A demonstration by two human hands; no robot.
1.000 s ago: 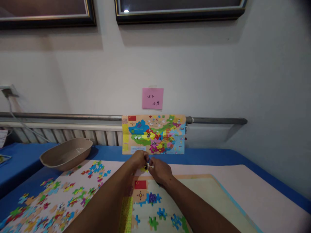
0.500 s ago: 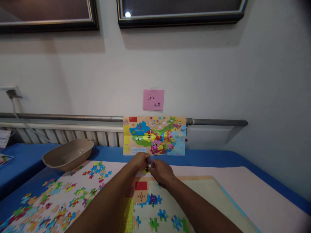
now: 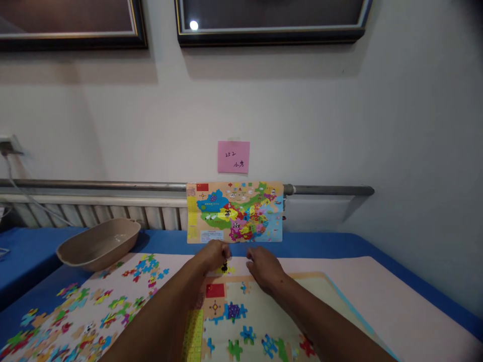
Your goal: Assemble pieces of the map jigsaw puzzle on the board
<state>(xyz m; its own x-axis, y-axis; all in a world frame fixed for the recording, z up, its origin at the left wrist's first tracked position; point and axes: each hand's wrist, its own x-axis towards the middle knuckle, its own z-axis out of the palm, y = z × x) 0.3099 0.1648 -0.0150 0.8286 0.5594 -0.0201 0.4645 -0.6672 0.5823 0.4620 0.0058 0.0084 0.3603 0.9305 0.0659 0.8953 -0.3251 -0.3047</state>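
My left hand (image 3: 217, 255) is closed just beyond the top edge of the puzzle board (image 3: 279, 296), its fingertips above a small cluster of yellow puzzle pieces (image 3: 231, 270) with a black figure. To its right, a gap away, my right hand (image 3: 264, 268) is closed with thumb and fingers together. What either hand pinches, if anything, is hidden. On the board lie a red flag section (image 3: 215, 290), a compass section, a purple-spotted blue piece (image 3: 233, 311), a green piece (image 3: 235, 349) and several loose blue pieces.
Many loose puzzle pieces (image 3: 90, 327) are spread on the pink sheet at the left. A beige oval basin (image 3: 100, 246) stands behind them on the blue table cover. A colourful map picture (image 3: 234, 212) hangs from the pipe, below a pink note (image 3: 233, 157) on the wall.
My right hand has moved right, away from my left, uncovering more of the yellow pieces and the board's top edge. The view has shifted slightly.
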